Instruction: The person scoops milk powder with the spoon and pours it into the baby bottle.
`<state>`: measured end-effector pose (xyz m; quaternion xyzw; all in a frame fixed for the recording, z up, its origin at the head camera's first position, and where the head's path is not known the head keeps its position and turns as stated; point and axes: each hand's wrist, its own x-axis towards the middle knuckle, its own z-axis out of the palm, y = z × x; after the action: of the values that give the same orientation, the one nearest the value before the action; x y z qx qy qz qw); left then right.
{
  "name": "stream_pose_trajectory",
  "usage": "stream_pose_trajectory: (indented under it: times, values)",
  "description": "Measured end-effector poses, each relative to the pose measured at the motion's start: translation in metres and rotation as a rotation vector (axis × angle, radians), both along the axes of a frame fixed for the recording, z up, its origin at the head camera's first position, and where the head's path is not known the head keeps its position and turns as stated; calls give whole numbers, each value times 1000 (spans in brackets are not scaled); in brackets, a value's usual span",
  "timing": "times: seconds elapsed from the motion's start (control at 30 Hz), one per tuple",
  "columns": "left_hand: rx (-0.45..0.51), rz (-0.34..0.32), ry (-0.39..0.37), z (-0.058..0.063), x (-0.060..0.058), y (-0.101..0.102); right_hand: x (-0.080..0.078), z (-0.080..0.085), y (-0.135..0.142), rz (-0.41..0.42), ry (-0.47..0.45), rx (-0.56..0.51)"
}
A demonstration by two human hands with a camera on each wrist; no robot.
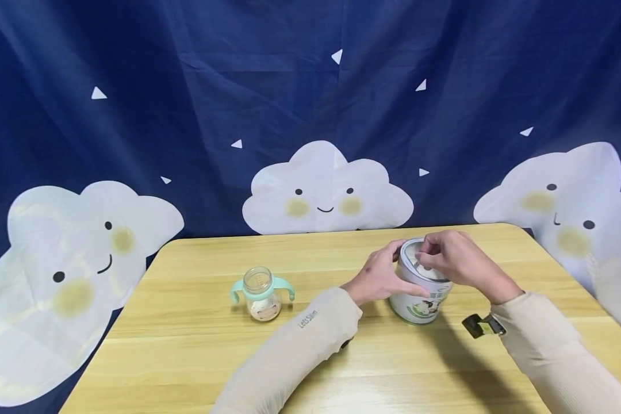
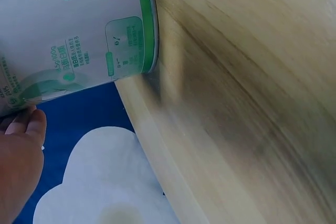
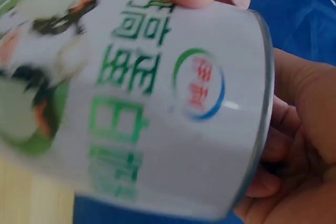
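Note:
My left hand [image 1: 376, 277] grips the upper side of a white and green milk powder can [image 1: 419, 303], its thumb across the front. The can stands upright on the table. Over its round top, the curled fingers of my right hand [image 1: 452, 259] pinch a small greyish, handle-like piece; the fingers hide most of it. In the right wrist view, the right hand [image 3: 310, 145] is beside the can's top rim. Apart to the left stands a clear baby bottle [image 1: 259, 294] with mint green handles, no cap on, and something white low inside.
The light wooden table [image 1: 186, 356] has its far edge against a dark blue curtain [image 1: 290, 86] printed with white clouds. Beige sleeves [image 1: 295, 345] cover both forearms. A small black device [image 1: 482, 325] sits at the right wrist.

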<state>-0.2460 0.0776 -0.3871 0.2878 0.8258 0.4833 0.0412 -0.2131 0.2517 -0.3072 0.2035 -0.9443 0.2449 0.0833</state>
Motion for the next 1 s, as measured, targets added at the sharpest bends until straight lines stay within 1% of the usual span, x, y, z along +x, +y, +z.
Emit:
stream_pose_trajectory:
  times: [0.13,0.2,0.27,0.33,0.43,0.6,0.67,0.77,0.87,1.0]
  values:
    - [-5,-9,6,0,0,1,-5,2,3,54,-83,-51]
    - [-3,-11,2,0,0,1,-4,4,8,54,-151,-88]
    - [0,-16,1,0,0,0,-3,5,14,23,-222,-130]
    - [8,-21,1,-1,0,0,-2,7,22,-24,-279,-175]
    - [22,-27,0,0,0,-1,-1,7,32,-96,-325,-231]
    - [30,-26,-9,0,0,-2,0,4,50,-179,-314,-301]
    - [30,-24,-15,0,0,-2,2,2,58,-199,-296,-349]
    - [27,-18,-25,0,0,-2,5,-3,69,-225,-295,-428]
    - [22,-10,-38,1,0,-1,7,-8,76,-238,-305,-453]
    - [21,-11,-47,1,0,-1,8,-12,79,-248,-306,-444]
